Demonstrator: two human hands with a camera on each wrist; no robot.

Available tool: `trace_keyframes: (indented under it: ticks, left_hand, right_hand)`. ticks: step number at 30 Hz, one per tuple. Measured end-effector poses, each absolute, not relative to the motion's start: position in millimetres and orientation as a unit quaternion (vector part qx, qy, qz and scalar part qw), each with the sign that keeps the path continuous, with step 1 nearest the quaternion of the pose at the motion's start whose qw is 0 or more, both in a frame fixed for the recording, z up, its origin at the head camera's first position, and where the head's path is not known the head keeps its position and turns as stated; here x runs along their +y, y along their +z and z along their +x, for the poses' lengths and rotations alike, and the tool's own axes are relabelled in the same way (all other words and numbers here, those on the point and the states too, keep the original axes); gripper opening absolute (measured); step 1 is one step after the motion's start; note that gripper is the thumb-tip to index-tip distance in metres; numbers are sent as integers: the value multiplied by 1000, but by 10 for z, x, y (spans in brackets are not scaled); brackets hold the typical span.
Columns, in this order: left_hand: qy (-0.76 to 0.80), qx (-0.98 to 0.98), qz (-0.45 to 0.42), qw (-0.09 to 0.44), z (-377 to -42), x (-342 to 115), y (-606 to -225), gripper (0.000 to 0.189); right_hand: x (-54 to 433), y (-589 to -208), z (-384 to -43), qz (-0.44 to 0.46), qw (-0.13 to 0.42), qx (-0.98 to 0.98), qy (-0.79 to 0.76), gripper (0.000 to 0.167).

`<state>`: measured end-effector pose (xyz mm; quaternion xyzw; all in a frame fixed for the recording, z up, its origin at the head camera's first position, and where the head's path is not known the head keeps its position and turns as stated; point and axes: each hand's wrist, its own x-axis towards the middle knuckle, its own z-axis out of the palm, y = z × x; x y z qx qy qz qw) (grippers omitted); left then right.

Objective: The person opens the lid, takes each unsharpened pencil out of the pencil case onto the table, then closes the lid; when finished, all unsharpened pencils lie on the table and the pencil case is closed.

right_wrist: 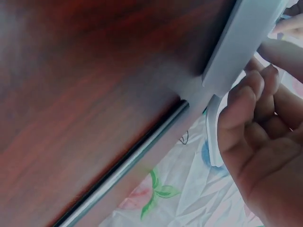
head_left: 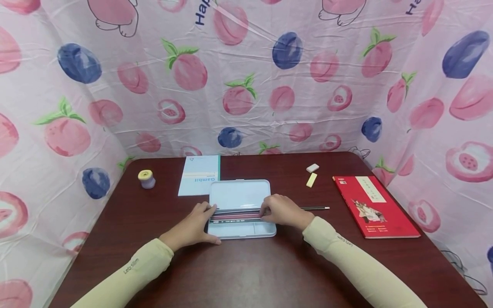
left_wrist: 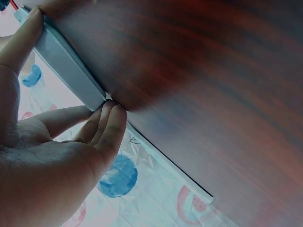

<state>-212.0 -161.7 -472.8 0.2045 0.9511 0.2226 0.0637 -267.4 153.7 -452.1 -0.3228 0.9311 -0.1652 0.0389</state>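
Observation:
A pale blue pencil case (head_left: 239, 194) lies unfolded on the table, its lid tipped back. Several dark and reddish pencils (head_left: 235, 216) lie lengthwise in its tray. My left hand (head_left: 194, 226) spans the case's left end, thumb at the front edge and fingers near the hinge; the left wrist view shows that hand (left_wrist: 71, 137) gripping the case's end wall (left_wrist: 66, 66). At the other end, my right hand (head_left: 283, 209) has curled fingers over the pencils' right ends, pinching there, with the fingertips partly hidden. Behind the right hand, a dark pencil (head_left: 317, 208) lies on the table.
Behind the case sits a light blue notebook (head_left: 196, 173), with a yellow-lidded jar (head_left: 146, 179) to its left. A white eraser (head_left: 313, 168) and a yellow strip (head_left: 311, 180) lie at back right. A red book (head_left: 371, 214) is near the table's right edge.

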Motion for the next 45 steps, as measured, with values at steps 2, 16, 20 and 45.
trace_keyframes:
  ticks: [2,16,20,45]
  left_hand:
    - [223,951,205,64,-2123,-1620,-4729,114]
    - [225,951,202,68,-2109,-1609,-4690,113]
    - [227,950,207,66,-2102,-1609,-4686,113]
    - [231,948,206,67,-2090,-1617,-4683,113]
  right_hand:
    - [1533,-4502,-2693,-320,57,929,-177,3]
    - [1528,-4434,-2796,-337,121,913,-193,7]
    - [1549,-4422,-2829,-355,140,903,-199,5]
    - [1532,-4389,-2895,-363,202,888,-198,7]
